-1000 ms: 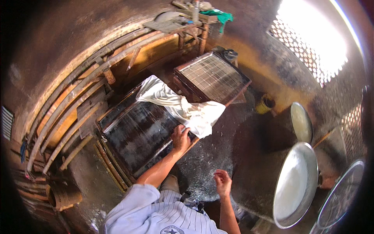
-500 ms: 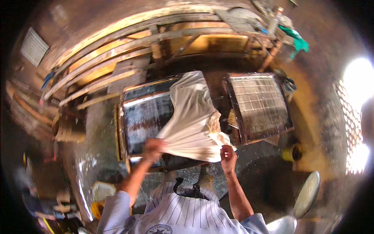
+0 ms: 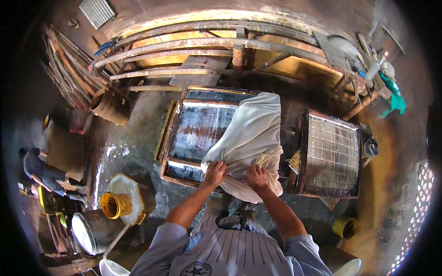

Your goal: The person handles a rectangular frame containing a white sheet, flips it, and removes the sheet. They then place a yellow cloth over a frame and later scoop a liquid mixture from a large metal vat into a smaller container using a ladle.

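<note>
A large cream-white cloth (image 3: 258, 115) lies draped over the right part of a shallow wooden-framed box (image 3: 171, 140) with a dark, wet-looking surface. My left hand (image 3: 215, 173) pinches the cloth's near edge toward its left corner. A short way to the right, my right hand (image 3: 258, 178) has its fingers closed on the same near edge. Between and beyond the hands the fabric runs in folds, bunched on the right, and its lower part hangs over the box's near side. The box's left part shows uncovered.
Right of the box stands a second framed panel with a grid (image 3: 334, 152). Wooden rails (image 3: 184, 46) run behind. A brown bucket (image 3: 110, 106), a yellow container (image 3: 115, 205) and a yellow bucket (image 3: 344, 227) stand around. A person (image 3: 43, 172) is at far left.
My hands have come closer together along the cloth's near edge, and the stretched fabric between them now lies looser and more gathered. The whole view has shifted, with more showing on the left.
</note>
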A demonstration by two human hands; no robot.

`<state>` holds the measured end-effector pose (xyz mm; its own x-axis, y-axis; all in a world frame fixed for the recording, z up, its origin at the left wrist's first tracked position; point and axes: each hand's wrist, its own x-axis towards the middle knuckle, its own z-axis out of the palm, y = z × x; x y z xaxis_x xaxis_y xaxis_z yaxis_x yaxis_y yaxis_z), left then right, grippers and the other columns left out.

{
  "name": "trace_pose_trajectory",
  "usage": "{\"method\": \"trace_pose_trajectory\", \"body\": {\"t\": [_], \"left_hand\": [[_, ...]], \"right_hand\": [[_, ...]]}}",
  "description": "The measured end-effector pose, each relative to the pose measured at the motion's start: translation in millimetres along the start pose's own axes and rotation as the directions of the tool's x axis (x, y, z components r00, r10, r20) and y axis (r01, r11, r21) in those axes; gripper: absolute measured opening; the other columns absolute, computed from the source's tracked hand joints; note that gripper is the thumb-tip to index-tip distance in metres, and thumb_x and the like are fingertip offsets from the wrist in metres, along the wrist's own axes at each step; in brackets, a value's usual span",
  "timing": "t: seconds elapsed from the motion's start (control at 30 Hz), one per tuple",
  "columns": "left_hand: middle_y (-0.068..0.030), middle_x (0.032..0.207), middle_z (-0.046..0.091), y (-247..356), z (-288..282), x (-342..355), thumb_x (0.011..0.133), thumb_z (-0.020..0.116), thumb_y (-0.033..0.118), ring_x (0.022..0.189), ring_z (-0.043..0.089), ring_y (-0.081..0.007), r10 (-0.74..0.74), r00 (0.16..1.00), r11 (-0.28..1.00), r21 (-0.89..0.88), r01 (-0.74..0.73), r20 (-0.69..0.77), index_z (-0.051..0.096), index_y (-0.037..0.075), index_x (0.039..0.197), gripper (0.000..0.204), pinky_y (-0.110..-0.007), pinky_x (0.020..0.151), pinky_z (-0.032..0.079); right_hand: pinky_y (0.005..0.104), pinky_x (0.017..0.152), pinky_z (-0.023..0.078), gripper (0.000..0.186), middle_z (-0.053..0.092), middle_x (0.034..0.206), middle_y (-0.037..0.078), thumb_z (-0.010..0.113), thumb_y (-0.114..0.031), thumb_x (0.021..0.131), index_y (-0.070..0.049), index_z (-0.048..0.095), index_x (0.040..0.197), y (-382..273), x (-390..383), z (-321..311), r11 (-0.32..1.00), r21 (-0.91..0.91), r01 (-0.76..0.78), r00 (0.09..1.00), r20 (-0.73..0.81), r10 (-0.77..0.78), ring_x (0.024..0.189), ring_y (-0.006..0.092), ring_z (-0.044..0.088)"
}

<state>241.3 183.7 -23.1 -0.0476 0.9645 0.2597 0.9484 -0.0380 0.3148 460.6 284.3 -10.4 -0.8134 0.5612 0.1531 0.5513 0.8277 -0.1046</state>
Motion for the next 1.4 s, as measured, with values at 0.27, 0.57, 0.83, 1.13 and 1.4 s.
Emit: {"method": "trace_pose_trajectory", "body": {"t": [0.27, 0.57, 0.83, 1.13, 1.4], "left_hand": [[-0.0086, 0.085, 0.053, -37.5, 8.7, 11.0, 0.061, 0.064, 0.014, 0.087, 0.057, -0.0276, 0.334, 0.934, 0.942, -0.014, -0.335, 0.127, 0.060, 0.006, 0.073, 0.015, -0.039, 0.073, 0.052], [-0.0031, 0.085, 0.055, -36.7, -12.4, 16.9, 0.068, 0.063, 0.026, 0.093, 0.053, -0.0195, 0.344, 0.891, 0.929, 0.029, -0.368, 0.295, 0.065, 0.010, 0.078, 0.019, -0.031, 0.085, 0.045], [-0.0027, 0.086, 0.056, -25.0, -32.2, 24.7, 0.065, 0.068, 0.030, 0.087, 0.056, -0.0221, 0.243, 0.952, 0.970, -0.051, -0.238, 0.186, 0.064, 0.009, 0.075, 0.024, -0.034, 0.078, 0.049], [-0.0058, 0.080, 0.057, 15.7, -64.9, -13.7, 0.065, 0.074, 0.040, 0.083, 0.060, -0.0284, 0.104, 0.944, 0.993, -0.080, -0.083, 0.314, 0.066, 0.007, 0.084, 0.039, -0.042, 0.072, 0.050], [-0.0322, 0.141, 0.029, 170.3, -5.1, 54.6, 0.068, 0.065, 0.067, 0.126, 0.035, -0.0467, -0.607, 0.684, 0.763, 0.056, 0.644, 0.403, 0.023, 0.006, 0.143, 0.105, -0.050, 0.095, 0.042]], "right_hand": [[0.0455, 0.079, 0.050, 0.036, 0.054, 0.108, 0.015, 0.068, -0.024, 0.069, -0.005, 0.061, 0.098, 5.2, 16.5, -14.0, 0.990, 0.095, 0.107, 0.993, 0.039, -0.111, 0.098, 0.0335, 0.052], [0.0452, 0.071, 0.052, 0.032, 0.056, 0.097, 0.012, 0.069, -0.023, 0.069, -0.006, 0.062, 0.095, -5.0, 31.6, -35.6, 0.995, 0.084, 0.060, 0.988, 0.135, -0.071, 0.091, 0.0323, 0.057], [0.0442, 0.071, 0.051, 0.025, 0.056, 0.089, 0.010, 0.069, -0.023, 0.068, -0.007, 0.063, 0.086, 4.5, 32.5, -54.5, 0.984, 0.140, 0.110, 0.994, -0.010, -0.109, 0.085, 0.0307, 0.057], [0.0432, 0.076, 0.048, 0.031, 0.061, 0.096, 0.011, 0.072, -0.028, 0.069, -0.006, 0.064, 0.089, -10.8, -27.9, -59.0, 0.928, 0.360, 0.093, 0.996, -0.027, -0.089, 0.088, 0.0288, 0.058], [0.0543, 0.089, 0.042, 0.104, 0.035, 0.133, 0.019, 0.082, -0.040, 0.060, -0.023, 0.021, 0.142, 42.5, -151.3, -15.2, 0.264, 0.849, -0.457, 0.776, 0.235, 0.585, 0.107, 0.0392, 0.051]]}}
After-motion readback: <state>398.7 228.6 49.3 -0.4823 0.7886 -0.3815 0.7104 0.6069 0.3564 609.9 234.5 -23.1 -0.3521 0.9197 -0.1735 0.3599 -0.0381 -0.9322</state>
